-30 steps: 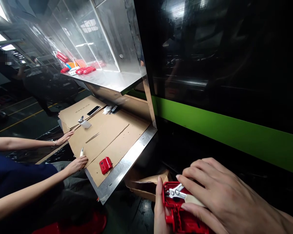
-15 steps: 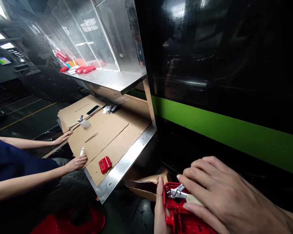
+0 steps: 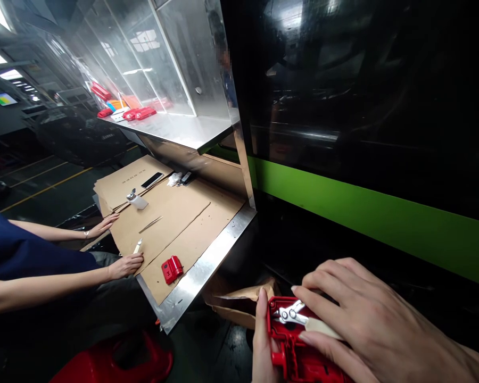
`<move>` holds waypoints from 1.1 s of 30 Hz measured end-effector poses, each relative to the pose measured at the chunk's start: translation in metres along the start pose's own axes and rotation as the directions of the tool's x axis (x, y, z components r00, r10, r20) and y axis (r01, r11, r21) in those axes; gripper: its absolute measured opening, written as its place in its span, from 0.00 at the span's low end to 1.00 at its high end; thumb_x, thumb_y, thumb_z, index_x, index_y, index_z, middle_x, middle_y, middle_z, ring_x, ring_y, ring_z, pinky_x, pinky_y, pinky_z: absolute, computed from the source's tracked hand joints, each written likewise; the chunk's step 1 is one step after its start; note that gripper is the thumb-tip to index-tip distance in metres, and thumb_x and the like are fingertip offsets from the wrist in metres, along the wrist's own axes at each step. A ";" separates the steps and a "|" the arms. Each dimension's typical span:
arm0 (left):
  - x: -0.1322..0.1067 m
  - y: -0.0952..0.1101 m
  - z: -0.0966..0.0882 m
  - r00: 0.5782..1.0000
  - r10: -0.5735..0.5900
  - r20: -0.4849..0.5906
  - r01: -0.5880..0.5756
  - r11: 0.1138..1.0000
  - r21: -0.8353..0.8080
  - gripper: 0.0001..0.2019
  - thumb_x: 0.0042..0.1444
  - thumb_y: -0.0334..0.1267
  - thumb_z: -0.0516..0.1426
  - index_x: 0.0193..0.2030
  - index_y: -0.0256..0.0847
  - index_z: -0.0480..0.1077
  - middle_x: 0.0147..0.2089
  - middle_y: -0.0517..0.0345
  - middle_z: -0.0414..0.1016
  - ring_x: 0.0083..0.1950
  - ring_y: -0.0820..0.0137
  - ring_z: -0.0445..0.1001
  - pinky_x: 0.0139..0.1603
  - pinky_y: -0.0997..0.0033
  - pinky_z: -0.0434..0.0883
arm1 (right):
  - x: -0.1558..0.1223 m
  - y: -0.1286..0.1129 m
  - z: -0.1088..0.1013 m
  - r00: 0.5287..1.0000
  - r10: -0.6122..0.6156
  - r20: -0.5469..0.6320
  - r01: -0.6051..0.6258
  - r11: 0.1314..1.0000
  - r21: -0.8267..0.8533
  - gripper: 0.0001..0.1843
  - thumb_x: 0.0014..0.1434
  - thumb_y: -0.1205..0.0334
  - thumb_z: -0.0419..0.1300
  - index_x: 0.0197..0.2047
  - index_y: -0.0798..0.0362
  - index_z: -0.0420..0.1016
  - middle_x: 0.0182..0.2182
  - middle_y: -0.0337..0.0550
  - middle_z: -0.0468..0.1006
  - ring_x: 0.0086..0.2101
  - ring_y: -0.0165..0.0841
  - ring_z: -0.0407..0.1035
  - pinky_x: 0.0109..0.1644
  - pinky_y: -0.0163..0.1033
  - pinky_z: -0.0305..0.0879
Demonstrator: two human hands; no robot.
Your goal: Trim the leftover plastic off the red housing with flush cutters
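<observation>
Head view, right hand (image 3: 363,314) curled round nippers (image 3: 297,317), left hand (image 3: 262,338) cupping casing (image 3: 309,360)

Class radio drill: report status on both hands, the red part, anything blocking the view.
Left hand holding red part, hollow side showing. Right hand holding pale-handled metal tool over it. Right hand partly hides both.

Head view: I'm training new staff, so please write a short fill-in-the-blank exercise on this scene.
1. The cream-handled metal cutters are in the person's own ____ hand.
2. The person's bare left hand holds a hollow ____ plastic housing.
3. A wide ____ stripe runs below the glossy black panel.

Missing words: right; red; green.
</observation>
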State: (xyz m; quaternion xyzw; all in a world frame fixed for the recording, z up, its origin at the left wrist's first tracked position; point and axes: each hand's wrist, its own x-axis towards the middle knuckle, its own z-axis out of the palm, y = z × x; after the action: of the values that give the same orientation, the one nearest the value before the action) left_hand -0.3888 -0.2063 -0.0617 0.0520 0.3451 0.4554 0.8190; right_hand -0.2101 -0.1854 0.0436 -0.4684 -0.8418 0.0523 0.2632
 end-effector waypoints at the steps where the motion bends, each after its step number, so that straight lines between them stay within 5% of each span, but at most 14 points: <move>1: 0.000 0.001 0.002 1.000 0.021 -0.016 -0.021 1.000 -0.007 0.14 0.63 0.39 0.60 0.56 0.45 0.76 0.48 0.54 0.82 0.54 0.54 0.77 0.63 0.56 0.69 | 0.000 0.000 0.000 1.000 0.005 0.011 -0.005 1.000 0.008 0.10 0.67 0.59 0.54 0.46 0.48 0.75 0.40 0.32 0.77 0.40 0.30 0.67 0.48 0.41 0.59; 7: 0.004 -0.004 -0.004 0.986 0.089 -0.141 -0.091 0.996 -0.012 0.11 0.64 0.37 0.60 0.51 0.52 0.78 0.47 0.61 0.82 0.52 0.62 0.78 0.63 0.67 0.67 | -0.002 -0.001 0.000 1.000 0.019 0.021 -0.019 1.000 0.011 0.09 0.65 0.59 0.56 0.45 0.47 0.76 0.40 0.32 0.77 0.39 0.30 0.66 0.46 0.41 0.60; 12: 0.007 -0.011 -0.022 0.954 0.176 -0.242 -0.166 0.984 0.063 0.23 0.60 0.28 0.63 0.53 0.66 0.73 0.49 0.75 0.81 0.52 0.70 0.77 0.61 0.75 0.66 | 0.000 -0.001 0.000 1.000 0.023 -0.021 -0.023 0.999 -0.031 0.13 0.69 0.56 0.50 0.45 0.47 0.76 0.39 0.32 0.77 0.38 0.30 0.67 0.48 0.41 0.59; 17: 0.008 -0.011 -0.020 0.964 0.132 -0.229 -0.126 0.991 0.042 0.16 0.62 0.35 0.62 0.53 0.61 0.74 0.49 0.72 0.81 0.53 0.66 0.77 0.60 0.72 0.68 | 0.002 -0.005 -0.002 1.000 0.030 -0.009 -0.030 0.998 -0.048 0.16 0.70 0.55 0.48 0.44 0.48 0.76 0.38 0.34 0.77 0.39 0.31 0.67 0.47 0.42 0.59; 24: 0.009 -0.019 -0.037 0.908 0.352 -0.228 -0.288 0.919 0.269 0.30 0.54 0.20 0.65 0.56 0.60 0.73 0.55 0.75 0.77 0.55 0.71 0.76 0.57 0.82 0.68 | -0.003 -0.003 0.006 1.000 -0.007 -0.024 0.005 0.995 -0.103 0.15 0.68 0.55 0.51 0.43 0.51 0.77 0.36 0.36 0.76 0.36 0.32 0.65 0.42 0.43 0.59; 28: 0.009 -0.021 -0.037 0.919 0.341 -0.200 -0.284 0.921 0.265 0.29 0.53 0.21 0.65 0.54 0.62 0.73 0.55 0.76 0.77 0.55 0.71 0.76 0.58 0.82 0.68 | -0.004 -0.004 0.006 1.000 0.020 0.003 -0.020 0.990 -0.138 0.13 0.67 0.56 0.53 0.40 0.51 0.76 0.34 0.35 0.75 0.34 0.31 0.65 0.40 0.43 0.58; 33: 0.010 -0.024 -0.032 0.947 0.250 -0.200 -0.229 0.966 0.124 0.20 0.60 0.27 0.62 0.53 0.57 0.75 0.53 0.73 0.79 0.54 0.74 0.76 0.56 0.84 0.68 | -0.004 -0.006 0.005 0.999 -0.019 -0.036 0.013 0.985 -0.169 0.23 0.72 0.55 0.43 0.38 0.51 0.77 0.33 0.35 0.76 0.32 0.31 0.65 0.39 0.44 0.58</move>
State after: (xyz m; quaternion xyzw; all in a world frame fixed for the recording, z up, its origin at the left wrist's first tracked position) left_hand -0.3882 -0.2197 -0.1004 0.0846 0.4445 0.5367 0.7122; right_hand -0.2159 -0.1909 0.0397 -0.4832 -0.8418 -0.0302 0.2388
